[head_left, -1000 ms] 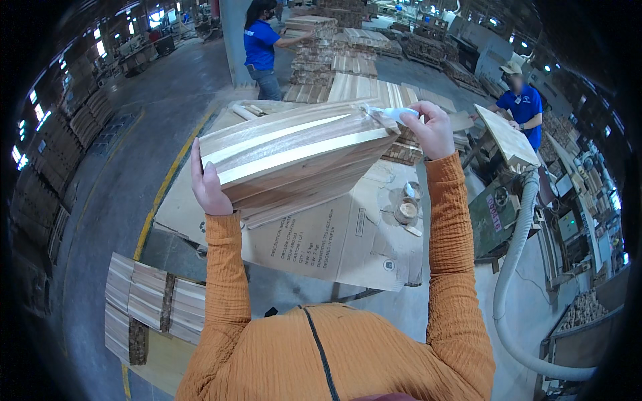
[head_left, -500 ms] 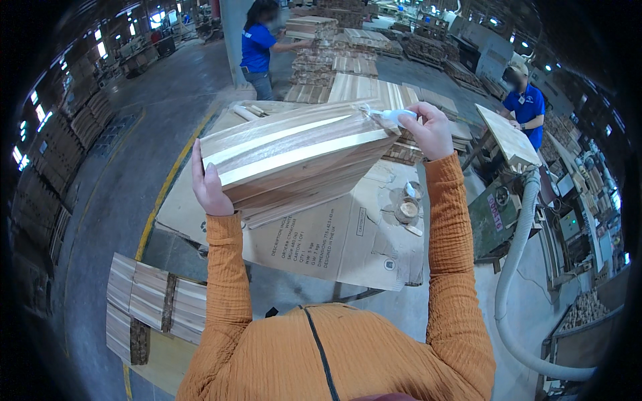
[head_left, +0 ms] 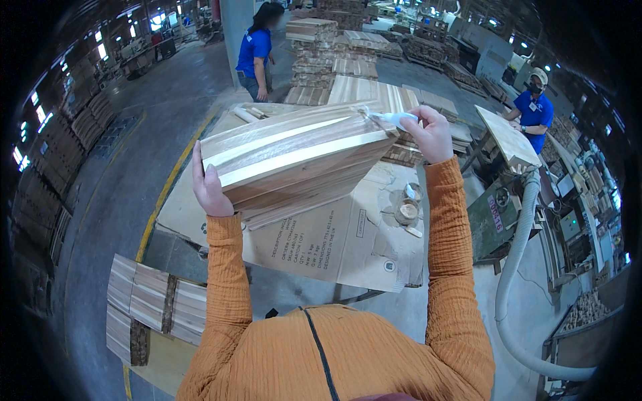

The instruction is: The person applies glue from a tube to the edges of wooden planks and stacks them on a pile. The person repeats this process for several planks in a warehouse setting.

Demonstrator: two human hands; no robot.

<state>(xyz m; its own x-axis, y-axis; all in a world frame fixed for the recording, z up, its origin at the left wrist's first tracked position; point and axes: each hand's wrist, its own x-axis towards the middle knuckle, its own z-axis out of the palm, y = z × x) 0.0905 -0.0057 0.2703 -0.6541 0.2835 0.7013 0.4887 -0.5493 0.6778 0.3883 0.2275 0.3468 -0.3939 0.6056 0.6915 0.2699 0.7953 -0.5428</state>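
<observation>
A striped wooden panel (head_left: 301, 144), with light and dark strips, is held tilted above a cardboard-covered table. My left hand (head_left: 211, 190) grips its left end, the thumb on the near side and the fingers behind the edge. In my right hand (head_left: 431, 134) is a small white squeeze bottle (head_left: 399, 120), pinched between thumb and fingers. The bottle's narrow tip points left and meets the panel's far right corner, where a whitish, shiny patch shows. Whether fluid is coming out cannot be made out.
Flattened cardboard (head_left: 314, 247) covers the table, with small round containers (head_left: 407, 211) on its right. Stacked boards (head_left: 361, 90) stand beyond; more panels (head_left: 154, 294) lie lower left. A grey hose (head_left: 511, 281) curves down at right. Two co-workers in blue (head_left: 254, 53) (head_left: 535, 113) stand farther off.
My hands, the panel and the bottle stay almost where they were. The far co-worker has lowered an arm from the stack; the one at right has raised their head.
</observation>
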